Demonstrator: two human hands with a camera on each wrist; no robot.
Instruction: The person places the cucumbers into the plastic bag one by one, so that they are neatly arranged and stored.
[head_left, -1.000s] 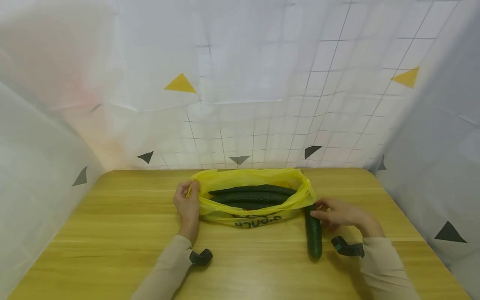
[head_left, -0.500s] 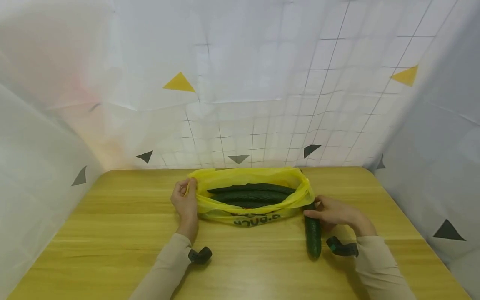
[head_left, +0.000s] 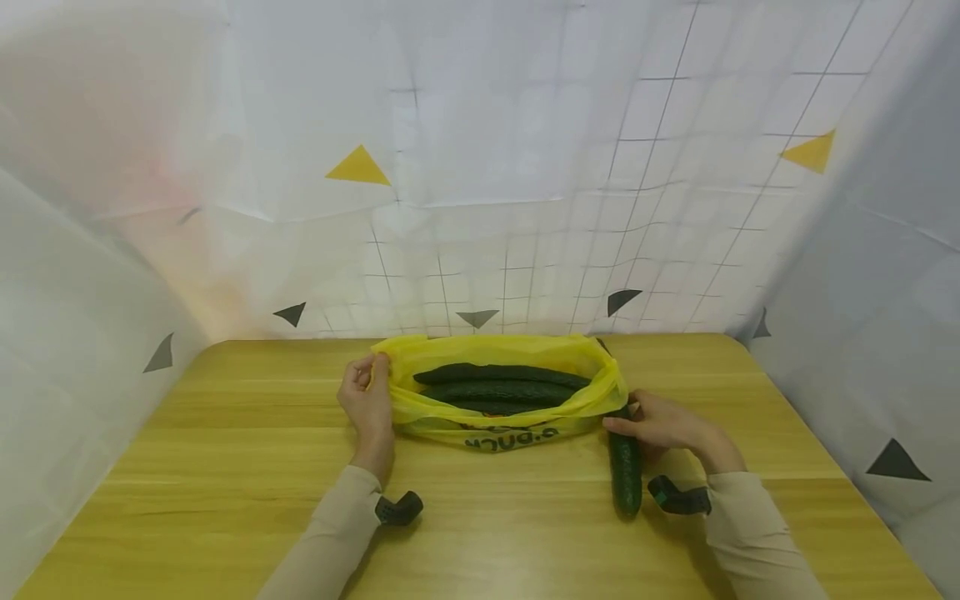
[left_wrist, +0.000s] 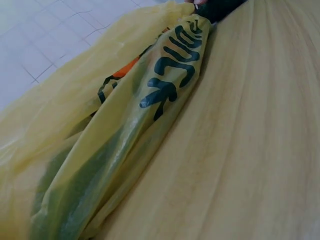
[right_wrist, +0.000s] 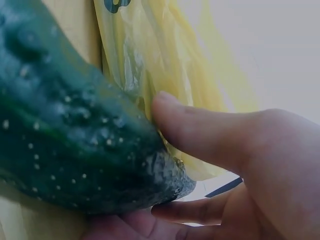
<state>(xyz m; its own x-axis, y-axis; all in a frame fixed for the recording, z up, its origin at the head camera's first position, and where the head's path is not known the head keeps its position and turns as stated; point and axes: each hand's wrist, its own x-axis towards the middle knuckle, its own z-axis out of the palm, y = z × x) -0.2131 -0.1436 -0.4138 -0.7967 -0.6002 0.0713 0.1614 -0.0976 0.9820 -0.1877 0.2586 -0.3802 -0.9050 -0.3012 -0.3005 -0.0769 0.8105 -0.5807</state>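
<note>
A yellow plastic bag point(head_left: 435, 417) with dark lettering lies with its mouth spread wide; several dark green cucumbers point(head_left: 502, 392) rest side by side inside. My left hand point(head_left: 370, 404) pinches the bag's left rim between thumb and fingers. By the bag's right corner, another cucumber point(head_left: 626, 479) lies outside, pointing toward me. My right hand point(head_left: 667, 425) holds its far end, thumb above and fingers underneath, as the right wrist view shows. That end of the cucumber point(right_wrist: 95, 145) sits right beside the bag's yellow side point(right_wrist: 165, 65). In the left wrist view the bag point(left_wrist: 125, 135) fills the left part, and the left hand is hidden.
A wooden table point(head_left: 225, 467) carries everything. White sheeting point(head_left: 480, 167) with grid lines and coloured triangles rises behind and on both sides. Dark wrist cameras point(head_left: 399, 508) are strapped on both forearms, over beige sleeves point(head_left: 322, 533).
My right hand has slid slightly left, its thumb now farther across the outside cucumber. My left hand has drawn the bag's left rim a little outward. The cucumber's near end has hardly moved.
</note>
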